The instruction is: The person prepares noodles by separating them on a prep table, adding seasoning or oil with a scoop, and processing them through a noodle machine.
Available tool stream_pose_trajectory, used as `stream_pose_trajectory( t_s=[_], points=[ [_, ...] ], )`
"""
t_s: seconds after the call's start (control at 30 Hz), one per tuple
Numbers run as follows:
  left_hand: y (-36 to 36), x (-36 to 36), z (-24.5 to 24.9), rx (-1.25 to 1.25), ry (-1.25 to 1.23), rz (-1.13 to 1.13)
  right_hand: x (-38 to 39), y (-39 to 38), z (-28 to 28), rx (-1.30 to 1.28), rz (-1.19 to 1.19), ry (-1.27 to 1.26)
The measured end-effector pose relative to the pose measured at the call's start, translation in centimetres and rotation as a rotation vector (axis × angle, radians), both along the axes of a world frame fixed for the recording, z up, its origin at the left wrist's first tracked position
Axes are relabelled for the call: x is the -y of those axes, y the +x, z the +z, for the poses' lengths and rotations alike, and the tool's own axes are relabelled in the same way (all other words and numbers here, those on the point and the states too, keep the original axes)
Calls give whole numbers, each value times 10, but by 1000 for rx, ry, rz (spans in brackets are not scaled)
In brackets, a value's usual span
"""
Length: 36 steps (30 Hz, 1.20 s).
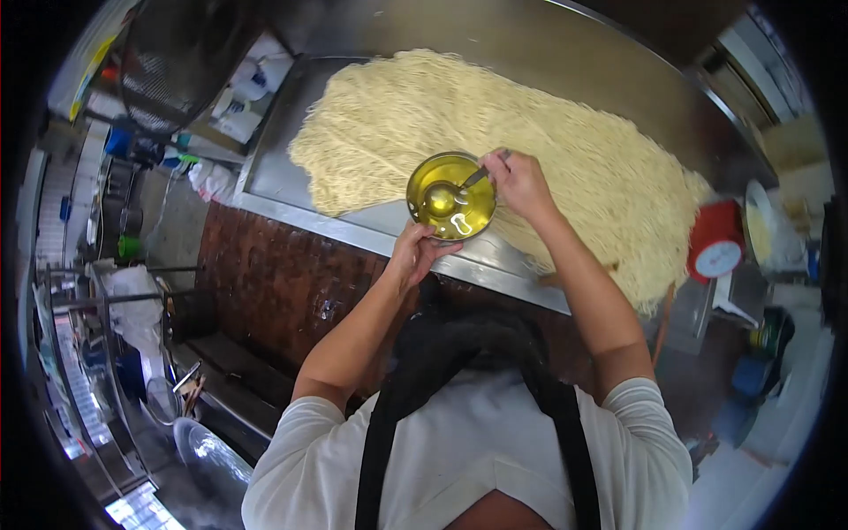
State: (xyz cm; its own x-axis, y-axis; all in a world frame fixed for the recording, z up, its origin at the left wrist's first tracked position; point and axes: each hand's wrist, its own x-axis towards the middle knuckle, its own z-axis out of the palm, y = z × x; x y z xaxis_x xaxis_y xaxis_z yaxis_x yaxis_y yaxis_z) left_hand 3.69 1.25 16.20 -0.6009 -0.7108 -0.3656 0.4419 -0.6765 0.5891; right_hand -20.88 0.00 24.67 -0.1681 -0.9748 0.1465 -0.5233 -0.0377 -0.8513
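My left hand point(415, 254) is closed on the near rim of a round metal bowl point(410, 196), thumb over the edge and the other fingers underneath. Clear yellow oil point(477, 208) fills part of the bowl. Between the fingers of my right hand point(523, 185) is the handle of a ladle point(442, 200), whose round cup sits down in the oil. Beneath and beyond the bowl, a wide layer of pale noodles point(530, 124) covers much of a steel worktop point(276, 168).
A red dial scale point(715, 240) stands by the right end of the noodles, near a white basin point(758, 225). A large fan point(172, 66) is at the upper left. Along the worktop's near side runs a wet brown floor point(274, 265). Metal racks point(106, 300) stand at left.
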Motion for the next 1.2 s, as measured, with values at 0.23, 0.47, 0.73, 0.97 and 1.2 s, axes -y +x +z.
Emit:
stream_pose_trajectory(
  t_s=[0.23, 0.47, 0.73, 0.97, 1.2],
  points=[
    [130, 70, -6, 270, 18, 345, 71, 140, -24, 468, 20, 350],
    [159, 151, -13, 326, -22, 424, 167, 163, -9, 274, 47, 47],
    [82, 206, -7, 211, 2, 232, 174, 119, -40, 430, -267, 117],
    [-35, 222, 19, 162, -34, 28, 154, 23, 17, 582, -467, -68],
    [-142, 158, 12, 217, -65, -142, 21, -67, -21, 309, -575, -80]
  ],
)
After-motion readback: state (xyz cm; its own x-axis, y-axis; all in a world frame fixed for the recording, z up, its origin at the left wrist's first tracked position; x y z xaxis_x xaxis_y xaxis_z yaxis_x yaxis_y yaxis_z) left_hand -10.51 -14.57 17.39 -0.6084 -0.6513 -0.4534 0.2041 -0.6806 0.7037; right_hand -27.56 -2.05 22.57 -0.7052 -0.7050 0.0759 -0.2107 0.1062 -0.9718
